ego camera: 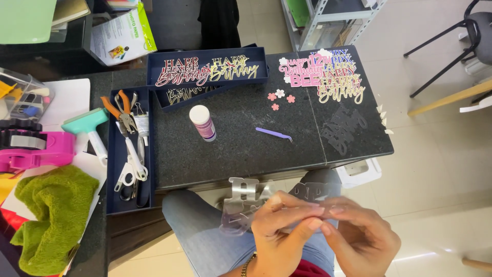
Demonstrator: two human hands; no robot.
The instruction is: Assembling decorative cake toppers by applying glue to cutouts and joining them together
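Both hands are working over the lap at six o'clock, off the dark surface (246, 149): left hand (279, 233) and right hand (359, 233) are pinching, fingertips closed, a silver mirrored lettering cutout (246, 200), seemingly to peel its film.

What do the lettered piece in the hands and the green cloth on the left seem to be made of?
Lettered cutout: probably clear acrylic or thin plastic, since the jeans show through it and it looks glossy. Green cloth: looks like terry towelling, fuzzy and matt.
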